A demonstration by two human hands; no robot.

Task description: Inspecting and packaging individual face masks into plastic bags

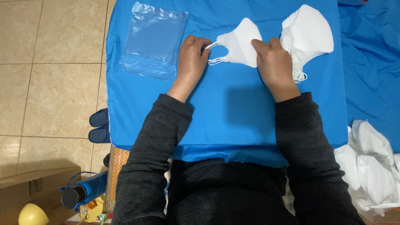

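A folded white face mask lies on the blue cloth-covered table. My left hand pinches the mask's ear loops at its left end. Over on the mask's right edge, my right hand grips the fabric. A stack of white masks sits just right of my right hand, its loops hanging beside my wrist. A pile of clear plastic bags lies left of my left hand.
More bagged white masks are heaped at the lower right, off the table. Dark blue slippers rest on the tiled floor at left. A blue bottle, a yellow round object and a cardboard box sit lower left.
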